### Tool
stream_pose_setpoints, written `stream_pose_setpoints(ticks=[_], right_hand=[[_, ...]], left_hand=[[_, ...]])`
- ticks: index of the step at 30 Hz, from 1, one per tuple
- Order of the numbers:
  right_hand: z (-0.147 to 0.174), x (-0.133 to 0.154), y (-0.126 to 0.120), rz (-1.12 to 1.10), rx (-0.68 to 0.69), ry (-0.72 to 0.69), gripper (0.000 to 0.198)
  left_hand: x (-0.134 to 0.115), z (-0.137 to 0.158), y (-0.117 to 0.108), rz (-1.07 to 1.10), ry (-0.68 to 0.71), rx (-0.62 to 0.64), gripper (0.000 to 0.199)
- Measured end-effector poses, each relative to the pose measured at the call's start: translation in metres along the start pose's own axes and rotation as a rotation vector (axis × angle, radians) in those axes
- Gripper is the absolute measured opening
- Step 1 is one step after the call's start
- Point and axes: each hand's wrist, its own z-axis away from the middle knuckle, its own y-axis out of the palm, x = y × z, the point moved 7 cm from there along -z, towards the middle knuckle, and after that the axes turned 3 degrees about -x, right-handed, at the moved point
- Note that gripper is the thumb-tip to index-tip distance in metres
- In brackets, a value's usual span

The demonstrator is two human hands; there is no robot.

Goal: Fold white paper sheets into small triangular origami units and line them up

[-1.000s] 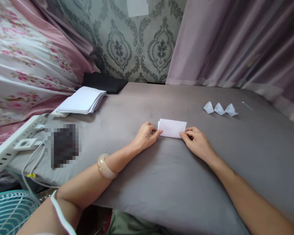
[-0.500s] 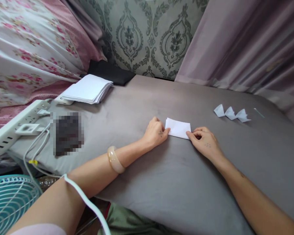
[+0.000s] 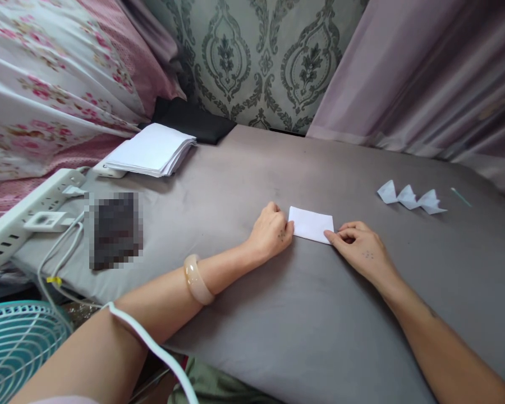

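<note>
A small folded white paper (image 3: 310,224) lies low over the grey cloth surface (image 3: 252,174), between my two hands. My left hand (image 3: 271,231) is closed on its left edge, thumb in front and fingers curled behind. At the lower right corner, my right hand (image 3: 361,247) pinches the paper between thumb and fingers. The paper looks flat, with its long side running left to right. Off to the right stand several small pointed folded paper pieces (image 3: 409,197) in a row.
A stack of white paper (image 3: 147,150) lies at the back left, by a black folded item (image 3: 193,120). A power strip (image 3: 33,216) with cables runs along the left edge, near a blurred dark object (image 3: 115,230). A fan (image 3: 21,348) stands lower left; a thin stick (image 3: 462,196) lies far right.
The paper's layers now lie evenly at its top left, where an offset edge showed before. Both hands keep their hold. The view has shifted slightly.
</note>
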Motion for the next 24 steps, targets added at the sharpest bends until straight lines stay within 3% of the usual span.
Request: stream_pose_setpoints(ticks=[8, 16, 21, 24], right_hand=[[0.001, 0.001, 0.001, 0.006, 0.029, -0.034, 0.037], [0.008, 0.009, -0.002, 0.058, 0.002, -0.094, 0.032], [0.009, 0.013, -0.004, 0.093, -0.029, -0.16, 0.024], [0.014, 0.032, -0.004, 0.125, -0.044, -0.318, 0.024]], left_hand=[[0.006, 0.0, 0.006, 0.009, 0.06, -0.019, 0.027], [-0.001, 0.002, 0.0, -0.116, 0.033, 0.061, 0.021], [-0.021, 0.003, 0.001, -0.19, 0.352, 0.064, 0.028], [-0.024, 0.003, 0.01, -0.195, 0.477, 0.151, 0.032]])
